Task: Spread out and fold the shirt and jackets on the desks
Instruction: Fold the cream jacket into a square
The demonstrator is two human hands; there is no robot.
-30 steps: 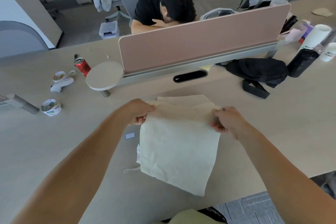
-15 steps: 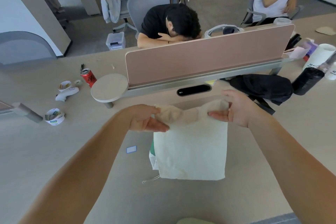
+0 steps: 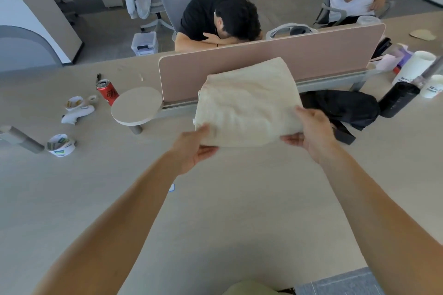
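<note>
Shirt (image 3: 249, 105) folded, held off desk (image 3: 215, 211) by both hands, L (image 3: 194, 148) & R (image 3: 311, 132)

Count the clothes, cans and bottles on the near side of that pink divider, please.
Clothes: 2, a folded cream garment held up by the left hand and right hand, and a black garment lying on the desk.
Cans: 1, the red can.
Bottles: 1, the black bottle.
Total: 4.

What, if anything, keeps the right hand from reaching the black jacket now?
Likely yes, once freed: the right hand and left hand both hold the folded cream garment; the black jacket lies close by on the desk, nothing between.
</note>
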